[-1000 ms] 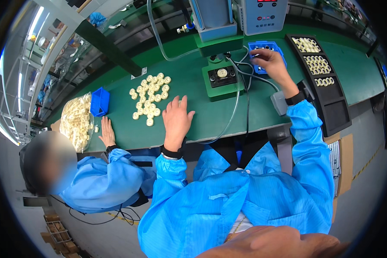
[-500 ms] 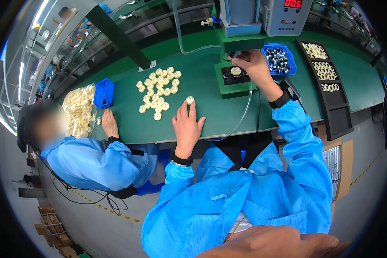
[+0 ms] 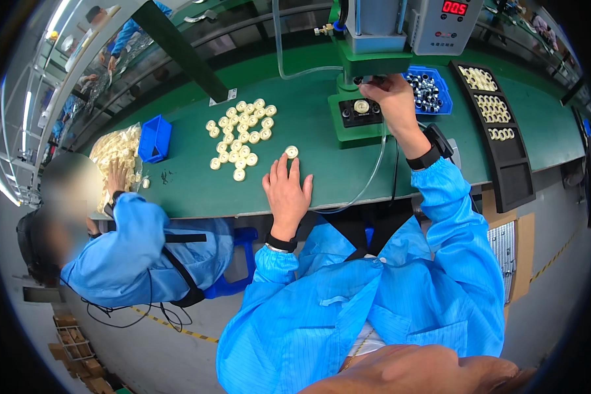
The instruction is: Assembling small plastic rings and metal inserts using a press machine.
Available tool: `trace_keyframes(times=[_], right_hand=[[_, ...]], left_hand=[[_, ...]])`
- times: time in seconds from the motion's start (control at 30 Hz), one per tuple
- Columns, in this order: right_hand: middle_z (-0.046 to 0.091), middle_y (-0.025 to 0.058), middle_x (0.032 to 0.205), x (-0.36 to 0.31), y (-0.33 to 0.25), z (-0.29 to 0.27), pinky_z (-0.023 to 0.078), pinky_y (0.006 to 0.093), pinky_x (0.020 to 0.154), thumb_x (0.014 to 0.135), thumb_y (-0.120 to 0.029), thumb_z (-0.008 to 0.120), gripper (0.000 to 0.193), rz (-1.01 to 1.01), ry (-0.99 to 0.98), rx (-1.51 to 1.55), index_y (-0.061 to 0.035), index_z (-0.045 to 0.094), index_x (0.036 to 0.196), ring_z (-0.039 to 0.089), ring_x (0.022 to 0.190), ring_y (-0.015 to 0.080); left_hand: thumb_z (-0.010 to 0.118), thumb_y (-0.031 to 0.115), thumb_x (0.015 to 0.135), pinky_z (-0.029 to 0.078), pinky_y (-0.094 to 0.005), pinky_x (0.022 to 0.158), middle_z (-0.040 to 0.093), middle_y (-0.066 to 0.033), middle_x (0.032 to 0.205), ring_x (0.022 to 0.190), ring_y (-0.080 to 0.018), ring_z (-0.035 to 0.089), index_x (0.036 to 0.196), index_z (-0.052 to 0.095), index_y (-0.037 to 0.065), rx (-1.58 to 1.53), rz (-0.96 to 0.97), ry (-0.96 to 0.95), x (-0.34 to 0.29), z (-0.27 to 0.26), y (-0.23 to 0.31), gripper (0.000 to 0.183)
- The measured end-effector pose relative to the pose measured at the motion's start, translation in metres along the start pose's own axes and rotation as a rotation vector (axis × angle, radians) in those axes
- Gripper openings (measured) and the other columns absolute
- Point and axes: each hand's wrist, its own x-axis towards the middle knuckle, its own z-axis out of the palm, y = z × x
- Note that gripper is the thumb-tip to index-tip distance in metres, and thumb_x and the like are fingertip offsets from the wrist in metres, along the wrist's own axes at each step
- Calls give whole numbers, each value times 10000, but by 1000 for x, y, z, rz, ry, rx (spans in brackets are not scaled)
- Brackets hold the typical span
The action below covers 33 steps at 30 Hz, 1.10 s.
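Note:
My left hand lies on the green table with its fingers stretched out. The fingertips touch one round cream plastic part, apart from the loose group of similar parts. At the green bench press, my right hand has its fingers bent together just under the press head. What they pinch, if anything, is hidden. Just beside those fingertips, another cream round part sits in the black fixture on the press base.
A blue bin of metal rings stands right of the press, then a black compartment tray with assembled rings. A clear hose loops over the table edge. At left, a co-worker's hand rests on a bag of cream parts by a blue box.
The co-worker's hand has gone from the table onto the bag of parts. My right hand has shifted slightly upward by the press; my left hand stays on the cream part.

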Motion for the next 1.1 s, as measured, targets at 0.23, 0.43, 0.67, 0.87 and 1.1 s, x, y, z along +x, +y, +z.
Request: trace_keyframes(times=[0.23, 0.43, 0.67, 0.87, 1.1], right_hand=[[639, 171, 1116, -12, -14, -6, 553, 348, 910, 848, 76, 556, 392, 71, -60, 301, 51, 510, 1236, 662, 1010, 266], [620, 146, 1234, -39, -23, -70, 512, 402, 945, 889, -24, 598, 426, -216, -125, -448, 16, 517, 1305, 645, 1064, 328], [516, 170, 1389, -126, -12, -159, 368, 575, 1050, 871, -267, 684, 569, -113, -153, -1715, -23, 500, 1351, 419, 1342, 397], [429, 171, 1469, -120, 4, -170, 322, 613, 1066, 846, -312, 712, 699, -58, -210, -1653, -9, 427, 1408, 327, 1400, 404], [374, 161, 1514, -132, 8, -169, 316, 605, 1073, 833, -301, 717, 758, -142, -142, -1639, -7, 376, 1444, 305, 1412, 409]], left_hand=[[711, 236, 827, 367, -483, 999, 529, -177, 1334, 1212, -362, 501, 1189, 615, 8, 11, -5, -4, 0, 1, 1, 438], [709, 232, 829, 370, -485, 998, 529, -179, 1334, 1219, -360, 499, 1194, 606, 5, -16, 13, 1, -1, 4, -1, 442], [694, 221, 839, 371, -493, 994, 529, -175, 1331, 1212, -355, 500, 1208, 595, 13, 38, -11, -12, 0, 5, 3, 436], [700, 228, 834, 384, -496, 978, 529, -172, 1331, 1204, -353, 506, 1234, 580, 23, 72, -2, -14, -1, 8, 0, 465], [725, 236, 819, 446, -459, 904, 547, -173, 1281, 1123, -357, 546, 1279, 552, 25, -28, -80, -65, 11, 1, 1, 535]])
